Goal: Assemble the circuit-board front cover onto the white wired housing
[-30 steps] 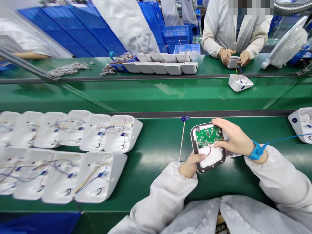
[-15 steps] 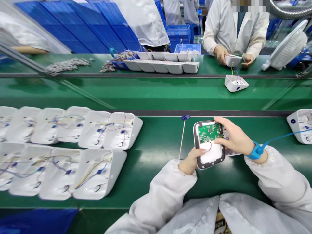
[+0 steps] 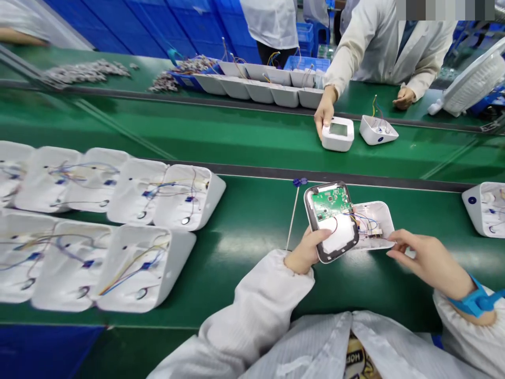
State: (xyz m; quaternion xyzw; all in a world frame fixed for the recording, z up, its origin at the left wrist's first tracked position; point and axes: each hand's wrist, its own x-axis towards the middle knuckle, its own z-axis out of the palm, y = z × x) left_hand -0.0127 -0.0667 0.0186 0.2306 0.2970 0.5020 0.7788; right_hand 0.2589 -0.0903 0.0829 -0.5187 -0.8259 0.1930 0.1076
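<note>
Right hand [image 3: 428,259] off circuit board [image 3: 330,202], white shell [image 3: 374,223] uncovered.

green circuit board [image 3: 330,202] (blue wrist strap [image 3: 477,301])

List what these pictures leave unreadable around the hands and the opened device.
Head view only:
- circuit board markings: too small.
- white shell near end: hidden behind the right hand.
- left hand fingers: mostly under the front panel.
- housing at right: cut off by the frame edge.
- shell rows at left: blurred.
</note>
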